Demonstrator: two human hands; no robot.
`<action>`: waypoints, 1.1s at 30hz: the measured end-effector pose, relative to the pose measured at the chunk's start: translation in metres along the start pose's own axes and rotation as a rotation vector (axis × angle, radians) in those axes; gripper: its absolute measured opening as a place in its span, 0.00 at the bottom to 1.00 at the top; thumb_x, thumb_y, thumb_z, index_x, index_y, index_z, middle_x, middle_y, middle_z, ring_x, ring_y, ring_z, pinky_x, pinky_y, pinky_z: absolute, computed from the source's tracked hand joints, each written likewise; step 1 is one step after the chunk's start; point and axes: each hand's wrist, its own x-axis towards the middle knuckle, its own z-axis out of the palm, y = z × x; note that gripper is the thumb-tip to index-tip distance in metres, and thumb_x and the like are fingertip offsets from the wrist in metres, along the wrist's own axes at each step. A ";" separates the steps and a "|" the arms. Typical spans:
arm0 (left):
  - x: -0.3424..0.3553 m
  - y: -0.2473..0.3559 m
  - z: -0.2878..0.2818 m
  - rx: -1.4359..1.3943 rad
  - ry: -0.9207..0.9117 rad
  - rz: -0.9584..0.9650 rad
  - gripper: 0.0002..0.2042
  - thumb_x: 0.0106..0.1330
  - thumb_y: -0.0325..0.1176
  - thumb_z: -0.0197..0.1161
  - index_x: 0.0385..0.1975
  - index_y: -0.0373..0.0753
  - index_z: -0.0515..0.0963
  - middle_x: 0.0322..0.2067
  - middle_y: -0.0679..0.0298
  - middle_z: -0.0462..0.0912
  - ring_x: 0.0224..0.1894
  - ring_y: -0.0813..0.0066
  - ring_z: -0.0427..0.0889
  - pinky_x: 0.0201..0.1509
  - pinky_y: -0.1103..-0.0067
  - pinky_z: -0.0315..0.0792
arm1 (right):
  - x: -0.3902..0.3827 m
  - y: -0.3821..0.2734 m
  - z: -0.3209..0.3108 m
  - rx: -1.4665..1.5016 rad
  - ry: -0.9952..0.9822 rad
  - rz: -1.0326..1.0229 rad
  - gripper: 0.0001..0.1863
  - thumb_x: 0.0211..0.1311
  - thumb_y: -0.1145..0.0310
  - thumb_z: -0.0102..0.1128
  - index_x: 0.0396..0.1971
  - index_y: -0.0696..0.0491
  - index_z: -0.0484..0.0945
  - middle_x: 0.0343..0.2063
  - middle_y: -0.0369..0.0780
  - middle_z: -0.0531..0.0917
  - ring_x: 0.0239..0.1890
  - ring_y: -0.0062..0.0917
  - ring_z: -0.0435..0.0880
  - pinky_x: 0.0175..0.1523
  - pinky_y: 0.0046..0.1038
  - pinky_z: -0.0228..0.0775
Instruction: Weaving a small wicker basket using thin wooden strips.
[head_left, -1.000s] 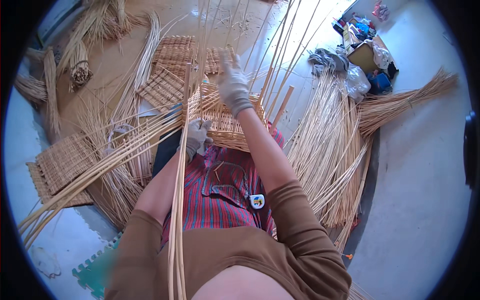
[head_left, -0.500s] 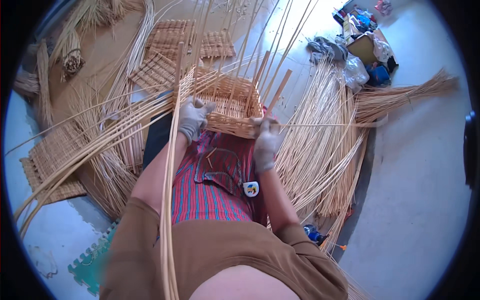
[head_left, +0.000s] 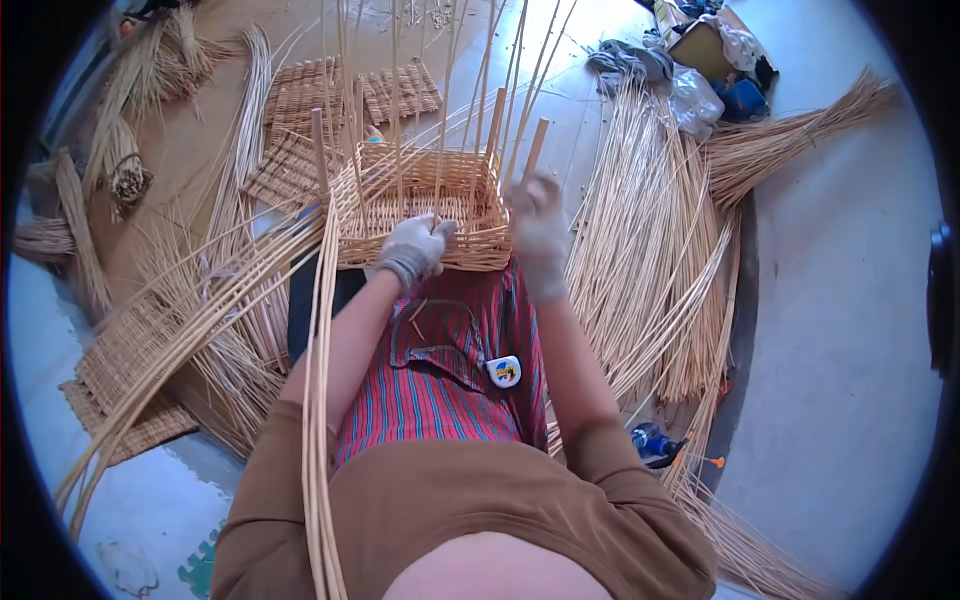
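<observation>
A rectangular wicker basket [head_left: 466, 180], part woven, lies over my lap, with tall canes [head_left: 515, 60] and wooden posts [head_left: 318, 140] rising from it. My left hand [head_left: 420, 243], in a pale glove, is closed on the middle of the near rim, around the foot of an upright cane. My right hand [head_left: 538, 215], gloved and motion-blurred, is at the right near corner beside a post; its fingers are too smeared to read. Long canes [head_left: 317, 420] trail from the basket's left toward me. A white tape measure [head_left: 504, 371] lies on the striped red cloth [head_left: 420, 410].
Woven mats [head_left: 290, 170] and cane bundles [head_left: 130, 180] lie on the floor to the left and front. A spread of loose canes [head_left: 640, 260] and a tied bundle [head_left: 800, 125] lie right. Bags and boxes [head_left: 700, 70] pile at the far right; a blue object [head_left: 650, 440] sits beside my right arm.
My left hand has moved right along the near rim. My right hand has come down from above the basket to its right corner, then risen slightly. The view has also shifted.
</observation>
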 end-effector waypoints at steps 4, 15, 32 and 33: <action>0.000 0.004 -0.001 0.030 0.080 -0.085 0.24 0.78 0.56 0.59 0.46 0.37 0.84 0.24 0.56 0.89 0.25 0.69 0.91 0.32 0.70 0.82 | 0.074 -0.015 0.051 0.461 -0.142 0.200 0.24 0.69 0.76 0.58 0.65 0.52 0.74 0.54 0.48 0.82 0.49 0.42 0.87 0.52 0.38 0.82; -0.033 -0.045 0.010 -0.525 0.355 0.587 0.11 0.75 0.31 0.69 0.54 0.38 0.82 0.43 0.63 0.87 0.34 0.79 0.88 0.36 0.78 0.83 | -0.058 -0.044 -0.017 0.303 -0.268 0.482 0.18 0.81 0.58 0.53 0.56 0.54 0.82 0.41 0.46 0.91 0.40 0.39 0.92 0.44 0.41 0.83; -0.141 -0.148 -0.111 0.258 0.881 0.724 0.11 0.75 0.34 0.66 0.48 0.32 0.82 0.38 0.55 0.86 0.39 0.65 0.86 0.42 0.73 0.81 | -0.041 -0.164 -0.021 0.556 -0.821 0.312 0.22 0.63 0.69 0.68 0.58 0.49 0.82 0.52 0.45 0.86 0.58 0.44 0.84 0.63 0.40 0.77; -0.150 -0.151 -0.109 0.527 0.887 0.766 0.11 0.76 0.36 0.64 0.48 0.33 0.82 0.39 0.55 0.86 0.39 0.62 0.87 0.41 0.74 0.81 | -0.041 -0.188 -0.021 0.808 -0.897 0.039 0.20 0.64 0.66 0.66 0.56 0.50 0.83 0.48 0.44 0.86 0.53 0.43 0.85 0.59 0.41 0.80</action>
